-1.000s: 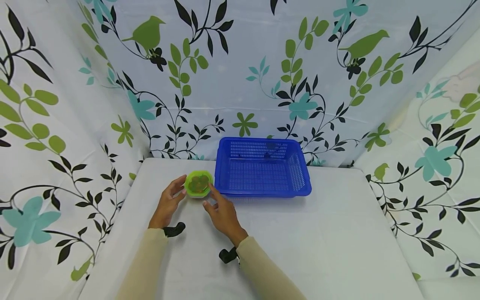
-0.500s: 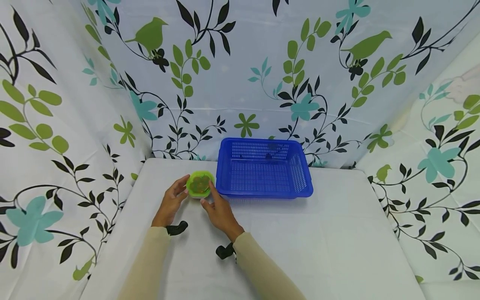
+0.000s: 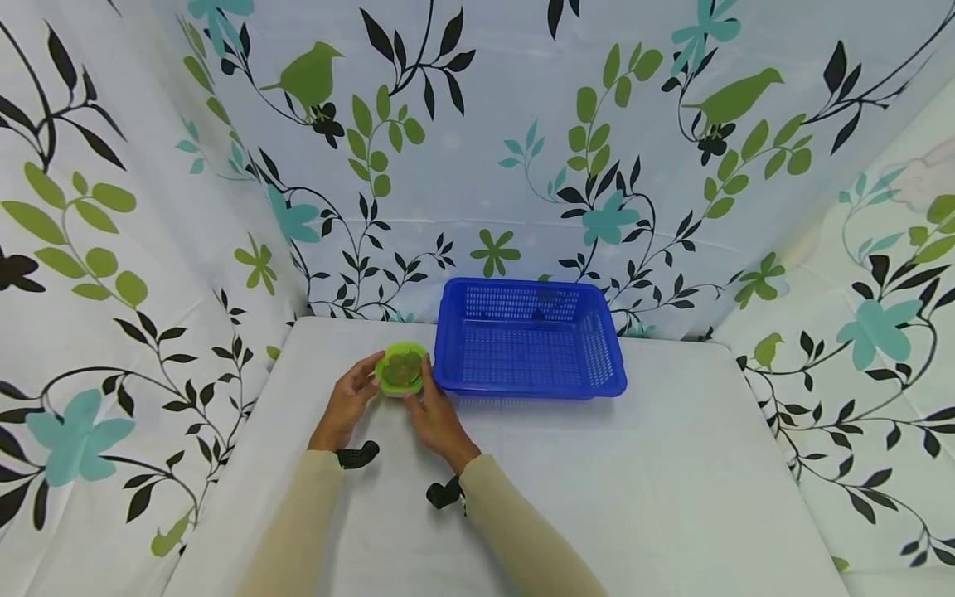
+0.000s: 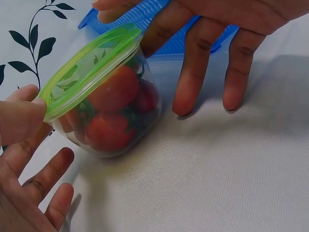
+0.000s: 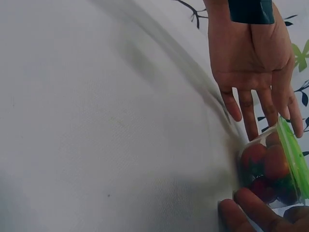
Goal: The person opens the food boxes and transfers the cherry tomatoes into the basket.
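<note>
In the head view, a small clear plastic container (image 3: 403, 370) with a green lid stands near the table's back left. Red tomatoes (image 4: 112, 131) with green stems show through its wall in the left wrist view. My left hand (image 3: 346, 408) is at its left side, thumb and forefinger pinching the edge of the lid (image 4: 91, 79) while the other fingers spread loosely. On the right, my right hand (image 3: 438, 421) touches the container with a finger, its fingers mostly straight and spread. Whether the container is lifted off the cloth, I cannot tell.
A blue perforated plastic basket (image 3: 525, 385) stands just right of the container, close to the right fingers. White cloth covers the table (image 3: 634, 489). Patterned curtains (image 3: 477, 141) hang behind and on both sides.
My right hand has closed in slightly on the container, its fingers nearer the right side. The left hand stays beside it. The whole view has shifted slightly right and down.
</note>
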{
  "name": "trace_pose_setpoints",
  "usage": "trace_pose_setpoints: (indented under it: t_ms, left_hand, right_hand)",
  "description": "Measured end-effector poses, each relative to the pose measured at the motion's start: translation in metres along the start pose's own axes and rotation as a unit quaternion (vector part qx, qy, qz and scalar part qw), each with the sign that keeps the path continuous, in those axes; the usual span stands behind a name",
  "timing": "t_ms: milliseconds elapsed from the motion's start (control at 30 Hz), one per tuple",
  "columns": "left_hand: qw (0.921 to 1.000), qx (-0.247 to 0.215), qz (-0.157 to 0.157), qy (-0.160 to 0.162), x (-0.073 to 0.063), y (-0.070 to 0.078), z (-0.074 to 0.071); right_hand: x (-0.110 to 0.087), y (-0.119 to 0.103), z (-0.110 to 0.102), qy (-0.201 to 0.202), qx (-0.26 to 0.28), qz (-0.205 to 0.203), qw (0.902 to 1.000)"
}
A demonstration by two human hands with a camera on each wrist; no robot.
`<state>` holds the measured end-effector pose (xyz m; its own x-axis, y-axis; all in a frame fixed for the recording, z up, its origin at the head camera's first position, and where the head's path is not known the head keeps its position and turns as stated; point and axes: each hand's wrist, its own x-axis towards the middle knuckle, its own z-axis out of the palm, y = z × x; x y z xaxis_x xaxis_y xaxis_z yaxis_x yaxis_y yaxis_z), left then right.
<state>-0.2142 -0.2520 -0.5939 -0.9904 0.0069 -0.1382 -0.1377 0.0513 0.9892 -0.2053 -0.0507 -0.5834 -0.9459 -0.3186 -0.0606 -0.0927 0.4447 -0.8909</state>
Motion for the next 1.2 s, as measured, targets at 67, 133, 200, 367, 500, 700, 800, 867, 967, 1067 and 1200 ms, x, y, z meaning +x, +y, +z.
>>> trace_pose_setpoints:
  t_ms: [67,133,200,367,500,700,800,867,967,1067,1200]
  left_hand:
    - [1.0000,0.004,-0.002,0.000,0.001,-0.001,0.000]
    - [1.0000,0.006,-0.002,0.001,0.001,-0.002,0.000]
    - [1.0000,0.005,-0.001,0.000,0.002,-0.003,-0.001]
    - [0.9999,0.006,-0.012,-0.006,0.002,-0.005,-0.002]
    - [0.9998,0.002,-0.017,-0.008,0.002,-0.003,-0.001]
    - [0.9998,-0.006,-0.017,-0.008,0.001,-0.004,-0.001]
    - [0.9998,-0.003,-0.019,-0.007,0.000,-0.005,-0.001]
    - [0.9998,0.001,-0.020,-0.007,-0.001,-0.006,-0.002]
    - [0.9999,0.001,-0.013,-0.010,-0.005,-0.006,-0.004]
    - [0.9999,0.000,-0.002,-0.013,-0.011,-0.006,-0.006]
    - [0.9999,0.005,0.006,-0.013,-0.022,-0.006,-0.008]
  right_hand:
    - [0.002,0.001,0.000,0.004,-0.003,0.002,1.0000]
    - [0.003,0.002,0.000,0.006,-0.006,0.003,1.0000]
    - [0.005,0.002,0.000,0.008,-0.009,0.004,0.9999]
    - [0.008,0.003,0.000,0.010,-0.018,0.005,0.9998]
    - [0.009,0.005,0.000,0.014,-0.026,0.000,0.9996]
    - [0.013,0.010,0.002,0.027,-0.043,-0.006,0.9987]
    - [0.012,0.010,0.003,0.032,-0.048,-0.008,0.9983]
    - [0.011,0.010,0.004,0.036,-0.052,-0.010,0.9979]
    - [0.008,0.008,0.004,0.042,-0.055,-0.015,0.9975]
    - [0.003,0.005,0.005,0.047,-0.055,-0.026,0.9970]
    - [-0.005,0.002,0.006,0.053,-0.059,-0.051,0.9956]
